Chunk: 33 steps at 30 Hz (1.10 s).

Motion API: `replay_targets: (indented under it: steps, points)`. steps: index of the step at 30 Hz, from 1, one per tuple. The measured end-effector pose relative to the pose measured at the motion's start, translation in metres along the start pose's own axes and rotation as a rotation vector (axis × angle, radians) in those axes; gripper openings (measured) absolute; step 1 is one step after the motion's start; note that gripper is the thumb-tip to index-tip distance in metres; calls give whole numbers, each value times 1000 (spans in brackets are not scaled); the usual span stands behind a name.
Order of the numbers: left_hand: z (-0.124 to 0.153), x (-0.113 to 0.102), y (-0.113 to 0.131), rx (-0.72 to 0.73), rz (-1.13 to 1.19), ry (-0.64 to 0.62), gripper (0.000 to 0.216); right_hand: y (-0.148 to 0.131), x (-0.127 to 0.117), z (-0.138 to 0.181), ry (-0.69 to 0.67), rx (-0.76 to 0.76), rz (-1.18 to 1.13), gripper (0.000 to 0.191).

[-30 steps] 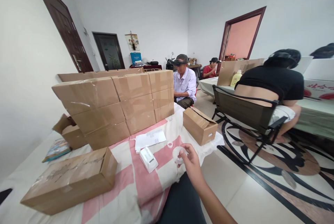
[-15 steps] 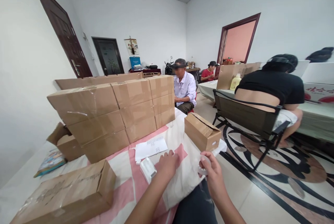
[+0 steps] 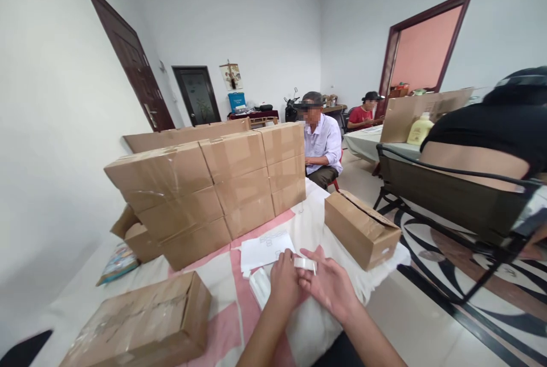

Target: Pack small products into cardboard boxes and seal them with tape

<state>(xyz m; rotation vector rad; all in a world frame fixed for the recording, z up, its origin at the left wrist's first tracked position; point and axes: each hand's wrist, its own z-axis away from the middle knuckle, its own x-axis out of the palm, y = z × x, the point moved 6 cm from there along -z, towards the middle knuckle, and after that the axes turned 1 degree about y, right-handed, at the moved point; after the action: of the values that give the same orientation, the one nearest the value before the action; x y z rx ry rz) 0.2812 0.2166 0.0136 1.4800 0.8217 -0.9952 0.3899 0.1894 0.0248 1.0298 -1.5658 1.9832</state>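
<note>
A small roll of clear tape [image 3: 305, 264] is held between my two hands above the cloth-covered table. My right hand [image 3: 335, 290] curls round it from the right, thumb side up and fingers below. The fingers of my left hand [image 3: 284, 278] are bent together at the roll's left edge; their tips are partly hidden. Just beyond my left hand lie white printed papers [image 3: 265, 248]. A small white box-like object [image 3: 259, 287] rests under my left wrist, partly covered by it.
Taped cardboard boxes [image 3: 239, 176] form a stacked wall across the table. One carton [image 3: 141, 321] lies at front left, another [image 3: 361, 230] at the right edge. A plastic packet [image 3: 119, 263] is far left. A person [image 3: 322, 139] sits behind the stack; another sits in a chair [image 3: 453, 196] at right.
My right hand has brought the tape roll leftward to my left hand, and the two now meet at it. The view has turned slightly right.
</note>
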Motion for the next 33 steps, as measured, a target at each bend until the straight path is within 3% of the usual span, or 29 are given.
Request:
replay_targets:
  steps: [3, 7, 10, 13, 16, 19, 29, 33]
  points:
    - [18, -26, -42, -107, 302, 325, 22, 1, 27, -15, -116, -58, 102, 48]
    - [53, -74, -114, -198, 669, 766, 35, 5, 80, -37, -253, -182, 327, 47]
    - [75, -126, -144, -145, 772, 973, 36, 18, 128, -49, -382, -236, 459, 53]
    - [91, -181, -154, -56, 845, 1113, 35, 35, 178, -60, -482, -292, 473, 55]
    - [101, -227, -157, 53, 870, 1195, 32, 50, 222, -71, -514, -345, 418, 50]
    - [105, -250, -168, 102, 861, 1233, 30, 65, 248, -83, -502, -349, 388, 47]
    - [92, -261, -211, -33, 761, 1062, 31, 90, 274, -101, -465, -340, 662, 49]
    - [95, -267, -215, -37, 692, 1012, 26, 88, 282, -102, -420, -435, 769, 53]
